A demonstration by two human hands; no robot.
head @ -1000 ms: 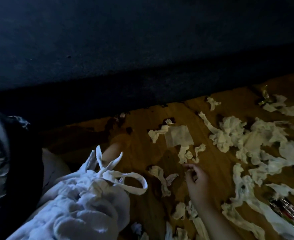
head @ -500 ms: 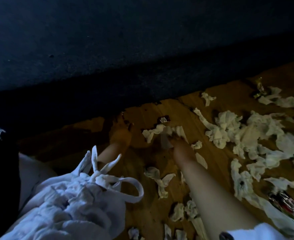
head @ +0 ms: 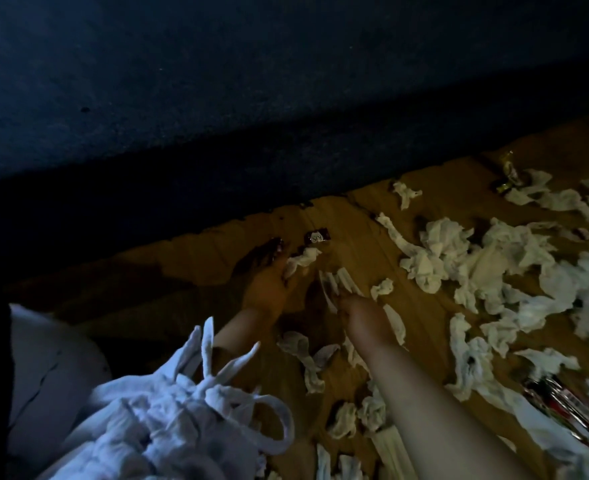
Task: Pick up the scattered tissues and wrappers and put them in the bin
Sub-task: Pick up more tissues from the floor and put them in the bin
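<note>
The right hand is low over the wooden floor, its fingers curled on a flat tissue. The left hand lies just beside a crumpled tissue; I cannot tell how its fingers are.

I see a dark blue speckled fabric surface above the brown wooden floor, and a crumpled white drawstring cloth at lower left.
</note>
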